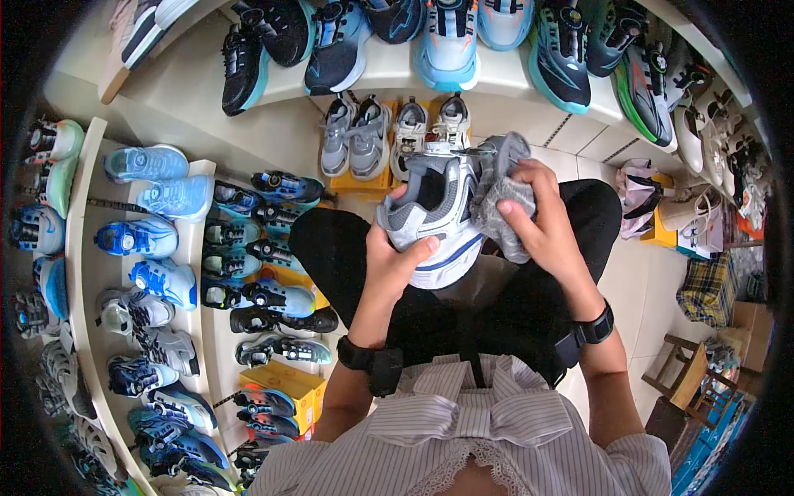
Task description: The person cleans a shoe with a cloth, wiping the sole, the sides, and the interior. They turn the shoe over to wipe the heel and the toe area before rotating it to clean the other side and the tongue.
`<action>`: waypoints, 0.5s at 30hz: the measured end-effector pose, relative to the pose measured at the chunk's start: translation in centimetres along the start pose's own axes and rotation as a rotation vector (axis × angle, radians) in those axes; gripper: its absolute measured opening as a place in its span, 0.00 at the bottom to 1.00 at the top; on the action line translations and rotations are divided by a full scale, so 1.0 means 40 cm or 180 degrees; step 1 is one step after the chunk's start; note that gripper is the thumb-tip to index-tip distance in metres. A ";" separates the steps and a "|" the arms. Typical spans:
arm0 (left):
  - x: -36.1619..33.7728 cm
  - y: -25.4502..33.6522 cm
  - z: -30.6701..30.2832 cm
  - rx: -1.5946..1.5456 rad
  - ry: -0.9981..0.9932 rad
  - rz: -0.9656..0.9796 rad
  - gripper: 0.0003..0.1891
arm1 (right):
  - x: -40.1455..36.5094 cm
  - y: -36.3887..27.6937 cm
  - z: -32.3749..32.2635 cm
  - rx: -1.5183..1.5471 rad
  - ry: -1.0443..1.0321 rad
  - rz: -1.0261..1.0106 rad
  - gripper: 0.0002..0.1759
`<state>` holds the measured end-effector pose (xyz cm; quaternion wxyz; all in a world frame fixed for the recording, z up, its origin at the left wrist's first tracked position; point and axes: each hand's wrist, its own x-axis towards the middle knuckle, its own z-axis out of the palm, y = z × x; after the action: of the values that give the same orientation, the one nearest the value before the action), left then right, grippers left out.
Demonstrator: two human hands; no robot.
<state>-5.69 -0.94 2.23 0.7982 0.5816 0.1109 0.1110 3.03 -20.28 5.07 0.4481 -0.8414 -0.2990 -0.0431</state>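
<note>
Above my lap, my left hand (397,258) is closed round the heel end of a white and grey sneaker (447,240) with a dark blue stripe on its sole. The thumb lies on the shoe's side, and the shoe's opening faces up. A crumpled grey cloth (504,217) is gripped in my right hand (546,219), between thumb and fingers. This cloth rests against the front part of the sneaker and covers some of it.
A shelf (322,91) of sneakers curves across the top. Racks of blue and grey shoes (165,281) line the left. Grey sneakers (368,136) stand on a yellow box (364,185) ahead. At right are a wooden stool (682,372) and a plaid bag (707,289).
</note>
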 end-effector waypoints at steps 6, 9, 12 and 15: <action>-0.001 0.000 -0.001 -0.0028 0.0014 -0.0070 0.38 | 0.003 -0.028 -0.011 0.1109 0.0175 0.0273 0.39; -0.001 0.000 0.000 -0.0080 -0.0014 -0.0091 0.38 | 0.009 -0.012 -0.028 0.1751 0.0101 0.0527 0.46; -0.005 0.002 0.001 -0.0075 -0.0007 -0.0138 0.37 | 0.007 0.025 -0.039 0.1822 0.0065 0.0612 0.34; -0.006 0.001 -0.002 -0.0144 -0.0024 -0.0181 0.36 | 0.018 0.015 -0.055 0.2044 0.0448 0.0646 0.16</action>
<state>-5.93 -0.94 2.27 0.8145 0.5604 0.1218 0.0885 4.37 -21.91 6.17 0.7116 -0.6779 -0.1804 0.0401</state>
